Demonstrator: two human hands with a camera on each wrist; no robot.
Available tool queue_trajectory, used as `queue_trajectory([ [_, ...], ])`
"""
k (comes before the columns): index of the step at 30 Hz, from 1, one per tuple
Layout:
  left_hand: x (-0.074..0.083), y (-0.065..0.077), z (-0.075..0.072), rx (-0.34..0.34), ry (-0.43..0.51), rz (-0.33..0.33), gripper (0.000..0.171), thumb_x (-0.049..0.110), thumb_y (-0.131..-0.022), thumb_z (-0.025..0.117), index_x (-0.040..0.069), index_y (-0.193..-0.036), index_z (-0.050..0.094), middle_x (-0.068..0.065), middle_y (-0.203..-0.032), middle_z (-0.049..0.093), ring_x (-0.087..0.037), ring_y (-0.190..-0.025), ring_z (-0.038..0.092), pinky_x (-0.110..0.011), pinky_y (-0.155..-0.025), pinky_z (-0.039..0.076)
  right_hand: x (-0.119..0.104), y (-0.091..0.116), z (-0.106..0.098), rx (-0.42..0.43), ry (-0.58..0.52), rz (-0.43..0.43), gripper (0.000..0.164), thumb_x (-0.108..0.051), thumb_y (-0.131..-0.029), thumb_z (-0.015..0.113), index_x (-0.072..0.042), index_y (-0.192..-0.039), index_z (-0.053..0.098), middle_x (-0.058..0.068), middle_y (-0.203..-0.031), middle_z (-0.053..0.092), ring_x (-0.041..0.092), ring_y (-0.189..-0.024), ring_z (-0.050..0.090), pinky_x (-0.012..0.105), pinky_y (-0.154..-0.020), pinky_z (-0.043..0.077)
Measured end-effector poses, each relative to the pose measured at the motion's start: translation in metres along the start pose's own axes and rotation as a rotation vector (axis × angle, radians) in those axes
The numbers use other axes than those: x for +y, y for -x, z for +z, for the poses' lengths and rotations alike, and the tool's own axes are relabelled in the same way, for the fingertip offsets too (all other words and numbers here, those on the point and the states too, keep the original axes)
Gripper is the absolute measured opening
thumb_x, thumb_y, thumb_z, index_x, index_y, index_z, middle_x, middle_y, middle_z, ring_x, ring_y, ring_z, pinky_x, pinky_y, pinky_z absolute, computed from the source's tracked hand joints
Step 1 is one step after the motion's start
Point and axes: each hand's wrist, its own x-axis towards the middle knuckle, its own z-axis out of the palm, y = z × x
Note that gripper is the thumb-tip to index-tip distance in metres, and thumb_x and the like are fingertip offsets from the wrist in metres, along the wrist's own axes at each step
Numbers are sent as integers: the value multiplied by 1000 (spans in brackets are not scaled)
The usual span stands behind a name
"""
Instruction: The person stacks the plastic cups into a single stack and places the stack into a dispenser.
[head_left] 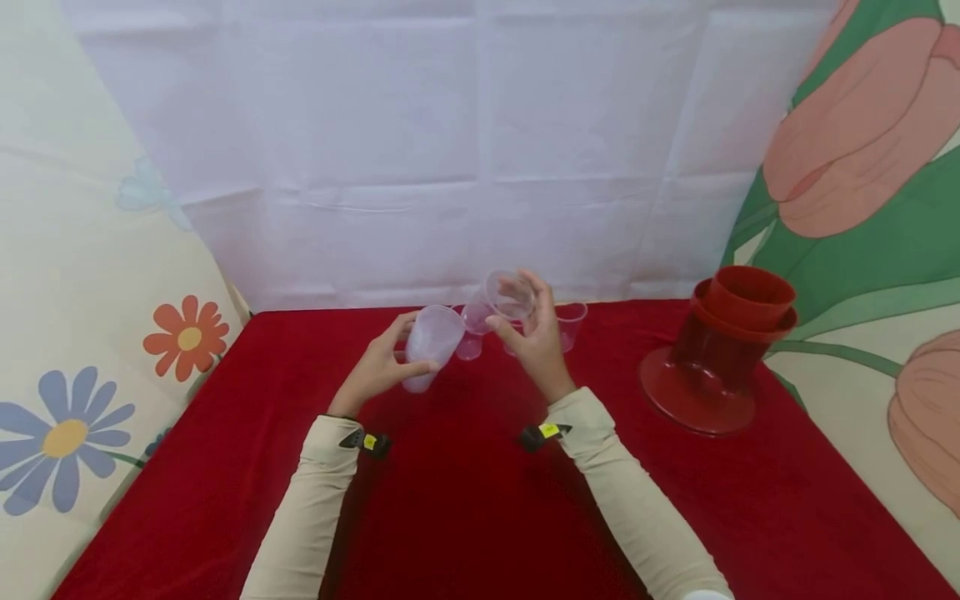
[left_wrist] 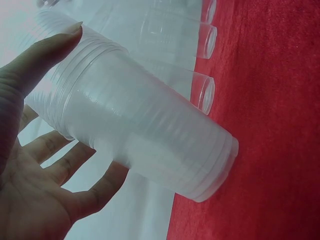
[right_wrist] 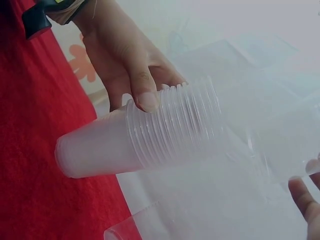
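Note:
My left hand [head_left: 382, 367] grips a nested stack of clear plastic cups [left_wrist: 145, 115], thumb on one side and fingers round the other. The stack is tilted, its rims up and its bases down over the cloth. A single clear plastic cup [head_left: 510, 296] is held in my right hand [head_left: 536, 333], between thumb and fingers, just right of the stack. In the right wrist view, only the fingers [right_wrist: 302, 197] of that hand show, beside the faint see-through cup [right_wrist: 280, 145]. Behind the hands, several clear cups [head_left: 572, 325] stand at the table's far edge, partly covered by the right hand.
A red cloth [head_left: 465, 500] covers the table. At the right stands a red plastic cylinder [head_left: 720, 342] on a wide round base [head_left: 693, 400], with a red cup-like piece [head_left: 752, 292] in its top. A white sheet [head_left: 450, 150] hangs behind, with flower-printed cloths [head_left: 862, 125] at the sides.

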Motion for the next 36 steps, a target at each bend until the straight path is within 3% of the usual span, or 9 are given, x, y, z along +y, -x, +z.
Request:
queue_trajectory([
  [4, 1, -1, 1, -4, 10, -6, 82, 22, -80, 86, 19, -148, 40, -13, -138, 52, -34, -121, 52, -54, -89, 55, -3, 0, -2, -5, 3, 10, 74, -2, -89, 73, 7, -147, 27, 37, -139, 42, 29, -129, 49, 46, -105, 46],
  [7, 2, -2, 0, -7, 3, -9, 82, 23, -80, 86, 20, -148, 40, -12, -138, 51, -33, -121, 52, -54, -89, 55, -3, -1, -2, -6, 5, 9, 77, -16, -90, 76, 5, -147, 28, 36, -139, 42, 33, -129, 48, 44, -104, 47],
  [10, 3, -3, -1, -6, -14, -9, 82, 24, -80, 86, 20, -148, 39, -12, -138, 51, -32, -121, 52, -53, -89, 55, -3, -4, -2, -7, 20, -7, 85, -33, -88, 77, 5, -147, 28, 35, -139, 43, 41, -129, 45, 52, -103, 46],
  [13, 3, -3, -3, -5, -23, -4, 82, 26, -80, 86, 20, -148, 39, -12, -138, 51, -32, -121, 53, -53, -90, 55, -4, -6, -1, -7, 26, -14, 92, -39, -87, 76, 8, -147, 25, 34, -139, 44, 44, -128, 44, 56, -102, 45],
  [18, 1, 0, -3, -5, -15, -6, 81, 25, -80, 85, 19, -147, 40, -13, -137, 52, -33, -121, 53, -54, -90, 54, -6, -3, 4, -16, -3, 20, 82, -16, -90, 76, 10, -147, 23, 36, -140, 42, 27, -128, 49, 46, -103, 47],
  [21, 0, 2, -3, -2, -6, -15, 81, 24, -80, 86, 20, -147, 41, -12, -137, 52, -33, -120, 53, -54, -91, 54, -6, -2, 8, -13, -12, 27, 75, 4, -88, 72, 10, -146, 24, 35, -139, 43, 21, -127, 50, 56, -103, 44],
  [25, -1, 3, -1, 3, 5, -26, 82, 21, -80, 85, 19, -148, 40, -14, -138, 51, -35, -121, 52, -56, -91, 53, -5, -4, 12, -12, -7, 20, 74, 13, -86, 69, 11, -145, 26, 33, -138, 46, 22, -126, 51, 64, -101, 40],
  [28, 4, 3, 0, 3, 5, -31, 83, 16, -81, 84, 15, -150, 38, -17, -140, 50, -38, -123, 51, -58, -92, 52, -4, -5, 14, -12, -16, 10, 73, 10, -87, 70, 12, -145, 26, 36, -137, 45, 22, -126, 51, 65, -101, 40],
  [36, 33, 8, -3, -12, 3, -34, 79, 9, -83, 81, 6, -148, 38, -23, -138, 50, -40, -122, 51, -59, -94, 50, -5, -9, 15, -11, -53, -6, 80, -15, -89, 77, 11, -145, 27, 43, -136, 40, 22, -127, 50, 66, -102, 38],
])
